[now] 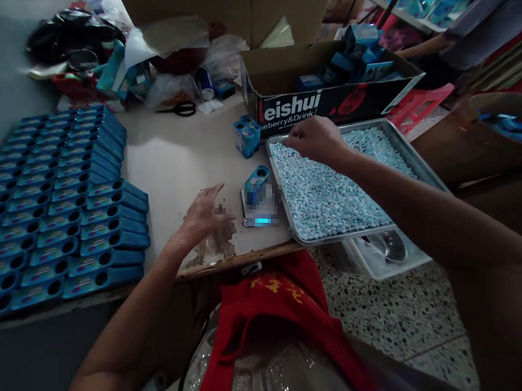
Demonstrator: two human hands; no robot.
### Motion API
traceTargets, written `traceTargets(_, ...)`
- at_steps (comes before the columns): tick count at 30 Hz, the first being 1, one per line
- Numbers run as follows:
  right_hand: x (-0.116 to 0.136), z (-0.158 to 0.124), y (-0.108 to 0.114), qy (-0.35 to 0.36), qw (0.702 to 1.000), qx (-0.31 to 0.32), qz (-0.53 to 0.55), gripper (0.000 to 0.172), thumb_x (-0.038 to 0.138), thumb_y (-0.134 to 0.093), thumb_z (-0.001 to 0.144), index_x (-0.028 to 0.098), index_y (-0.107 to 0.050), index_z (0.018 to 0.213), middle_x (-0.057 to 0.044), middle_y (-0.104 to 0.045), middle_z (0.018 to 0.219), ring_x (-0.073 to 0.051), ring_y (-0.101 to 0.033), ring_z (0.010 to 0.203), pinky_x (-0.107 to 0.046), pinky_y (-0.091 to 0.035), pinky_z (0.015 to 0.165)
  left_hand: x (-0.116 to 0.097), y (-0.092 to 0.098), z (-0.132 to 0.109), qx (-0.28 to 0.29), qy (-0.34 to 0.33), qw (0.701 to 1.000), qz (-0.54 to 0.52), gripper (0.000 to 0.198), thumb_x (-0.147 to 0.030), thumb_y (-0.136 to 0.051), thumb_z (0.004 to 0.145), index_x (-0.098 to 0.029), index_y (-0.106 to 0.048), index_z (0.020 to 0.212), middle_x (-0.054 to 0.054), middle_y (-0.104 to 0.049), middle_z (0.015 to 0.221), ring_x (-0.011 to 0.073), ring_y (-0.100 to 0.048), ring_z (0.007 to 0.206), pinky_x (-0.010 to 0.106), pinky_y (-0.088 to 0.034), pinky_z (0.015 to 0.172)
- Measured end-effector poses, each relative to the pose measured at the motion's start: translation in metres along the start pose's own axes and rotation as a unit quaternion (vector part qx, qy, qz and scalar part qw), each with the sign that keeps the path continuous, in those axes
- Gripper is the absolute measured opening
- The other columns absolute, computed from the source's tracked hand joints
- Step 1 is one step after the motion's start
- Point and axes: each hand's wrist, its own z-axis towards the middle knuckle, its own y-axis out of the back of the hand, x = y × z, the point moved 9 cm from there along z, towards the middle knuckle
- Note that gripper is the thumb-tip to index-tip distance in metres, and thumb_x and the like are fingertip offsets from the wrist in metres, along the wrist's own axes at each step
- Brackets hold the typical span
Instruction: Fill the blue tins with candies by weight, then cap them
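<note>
My left hand (203, 214) hovers over the worn patch near the table's front edge, fingers apart and holding nothing. To its right, a small blue box with a round hole (257, 181) rests on a small flat scale-like device (262, 213) with a lit cyan display; part of it is blurred out. My right hand (313, 137) is above the far left corner of a metal tray (294, 234) filled with small pale blue and white pellets (330, 193). Its fingers are curled together, and whatever they hold is hidden. Two blue boxes (247, 136) stand upright just behind the device.
Rows of blue boxes (48, 209) cover the table's left side. Behind the tray, a cardboard carton (283, 87) holds more blue boxes. Scissors (182, 108), a can (204, 83) and bags lie at the back. A plastic bin (374, 269) sits under the tray; a person's arm (427, 47) shows far right.
</note>
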Motion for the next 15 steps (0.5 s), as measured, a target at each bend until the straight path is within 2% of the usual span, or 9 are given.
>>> traceTargets(2,-0.034,-0.002,-0.027,-0.012,0.996,0.091,-0.003,0.016,0.028,-0.079,0.105,0.013,-0.085,0.107,-0.004,-0.077,0.084,-0.018,-0.068,0.08,-0.031,-0.047,0.082,0.017,0.002,-0.012,0.016,0.036,0.999,-0.003,0.071,-0.038,-0.094,0.088,-0.021,-0.07,0.154,0.017,-0.074,0.151,0.0387,-0.072,0.141,0.054,-0.058,0.125)
traceTargets(3,-0.047,-0.007,-0.044,-0.001,0.99,0.14,0.004,0.019,0.02,-0.086,0.097,0.014,-0.084,0.115,-0.007,-0.081,0.097,-0.019,-0.07,0.087,-0.032,-0.049,0.085,0.023,0.001,-0.019,0.024,0.053,0.998,-0.006,0.064,-0.037,-0.091,0.09,-0.022,-0.073,0.15,0.016,-0.076,0.148,0.038,-0.074,0.138,0.053,-0.059,0.123)
traceTargets(5,-0.059,-0.022,-0.071,0.063,0.981,0.18,0.022,0.05,0.01,-0.092,0.085,0.016,-0.08,0.133,-0.014,-0.08,0.131,-0.024,-0.072,0.11,-0.034,-0.052,0.096,0.029,-0.002,-0.028,0.026,0.072,0.997,-0.015,0.054,-0.036,-0.089,0.092,-0.022,-0.077,0.143,0.014,-0.079,0.142,0.0368,-0.077,0.132,0.052,-0.061,0.12)
traceTargets(8,-0.058,-0.05,-0.103,0.149,0.97,0.19,0.006,0.074,0.014,-0.095,0.083,0.02,-0.07,0.152,-0.02,-0.065,0.159,-0.033,-0.061,0.141,-0.041,-0.048,0.116,0.021,0.0,-0.032,-0.013,0.066,0.997,-0.032,0.047,-0.034,-0.086,0.096,-0.024,-0.078,0.141,0.012,-0.079,0.142,0.0352,-0.076,0.134,0.051,-0.06,0.123)
traceTargets(11,-0.056,-0.068,-0.119,0.159,0.97,0.169,-0.077,0.076,0.02,-0.093,0.086,0.019,-0.065,0.157,-0.023,-0.059,0.164,-0.041,-0.055,0.148,-0.047,-0.046,0.119,0.007,0.004,-0.024,-0.042,0.052,0.997,-0.047,0.044,-0.033,-0.083,0.098,-0.023,-0.078,0.141,0.011,-0.078,0.144,0.0341,-0.074,0.137,0.051,-0.059,0.125)
traceTargets(15,-0.059,-0.078,-0.124,0.156,0.961,0.182,-0.14,0.041,0.025,-0.078,0.1,0.015,-0.073,0.139,-0.024,-0.07,0.145,-0.039,-0.067,0.127,-0.041,-0.05,0.097,-0.006,0.003,-0.012,-0.046,0.043,0.996,-0.06,0.043,-0.031,-0.086,0.097,-0.02,-0.079,0.138,0.012,-0.079,0.143,0.033,-0.074,0.137,0.049,-0.057,0.126)
